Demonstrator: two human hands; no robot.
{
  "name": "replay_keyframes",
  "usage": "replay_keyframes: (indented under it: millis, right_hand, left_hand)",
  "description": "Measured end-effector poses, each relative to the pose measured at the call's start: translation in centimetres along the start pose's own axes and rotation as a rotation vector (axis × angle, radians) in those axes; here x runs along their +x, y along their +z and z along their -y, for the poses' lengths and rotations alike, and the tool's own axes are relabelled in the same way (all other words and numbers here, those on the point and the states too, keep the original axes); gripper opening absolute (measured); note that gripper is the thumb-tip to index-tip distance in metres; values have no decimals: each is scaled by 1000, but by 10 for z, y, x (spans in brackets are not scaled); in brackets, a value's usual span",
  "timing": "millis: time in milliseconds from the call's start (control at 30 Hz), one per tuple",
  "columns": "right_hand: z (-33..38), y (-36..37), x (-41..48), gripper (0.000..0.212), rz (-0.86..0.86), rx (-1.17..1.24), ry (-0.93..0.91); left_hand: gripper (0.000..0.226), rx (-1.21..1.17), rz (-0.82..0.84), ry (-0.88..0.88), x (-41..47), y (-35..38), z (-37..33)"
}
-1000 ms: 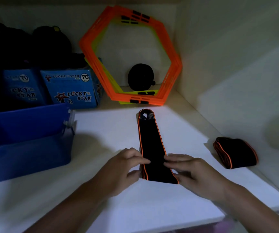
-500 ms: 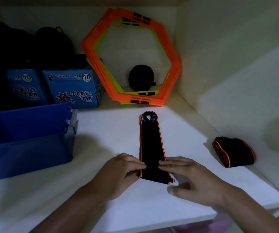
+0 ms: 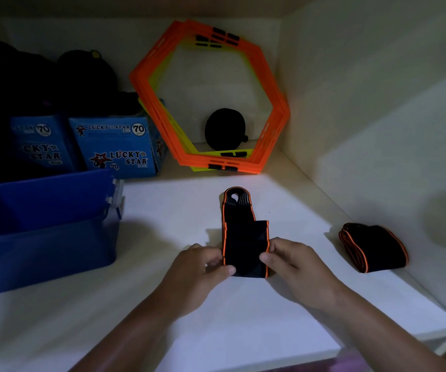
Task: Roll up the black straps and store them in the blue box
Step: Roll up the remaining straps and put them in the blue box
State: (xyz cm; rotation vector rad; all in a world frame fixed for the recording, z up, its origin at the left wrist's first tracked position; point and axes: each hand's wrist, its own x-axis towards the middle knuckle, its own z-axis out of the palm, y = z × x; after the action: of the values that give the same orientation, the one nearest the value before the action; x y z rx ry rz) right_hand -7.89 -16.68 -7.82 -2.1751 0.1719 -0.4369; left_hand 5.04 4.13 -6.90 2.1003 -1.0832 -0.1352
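Left hand (image 3: 200, 267) & right hand (image 3: 294, 264) both pinch the folded near end of black strap (image 3: 239, 229) on white shelf (image 3: 162, 318).

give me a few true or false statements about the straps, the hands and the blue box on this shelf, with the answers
1. Both hands hold the near end of the strap. True: the left hand and right hand pinch its two edges.
2. A second strap is already inside the blue box. False: the other strap lies bundled on the shelf, right of the hands; none shows in the visible part of the box.
3. The strap has orange edging. True.
4. The strap in the hands is fully rolled. False: only its near end is folded over; the looped far end still lies flat.
5. The blue box stands right of the hands. False: it stands to their left.
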Motion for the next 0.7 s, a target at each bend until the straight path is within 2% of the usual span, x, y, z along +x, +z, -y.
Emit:
replay_keyframes:
  millis: [100, 233, 300, 433, 600, 700]
  right_hand:
    - [0, 0, 7, 26, -39, -14, 25]
    - [2, 1, 14, 20, -85, -47, 63]
    - [1, 3, 16, 18, -96, -67, 76]
    - [2, 7, 22, 20, -123, -103, 130]
    - [4, 10, 34, 17, -114, -225, 165]
    - [5, 12, 38, 15, -111, -349, 158]
  left_hand:
    - [35, -133, 11, -61, 3, 3, -4]
    - [44, -215, -39, -131, 10, 10, -2]
    - [45, -213, -67, -148, 11, 12, -1]
    - [13, -155, -148, -129, 12, 12, -5]
    - [37, -62, -204, -180, 13, 13, -6]
    - [26, -74, -209, -199, 14, 13, -5]
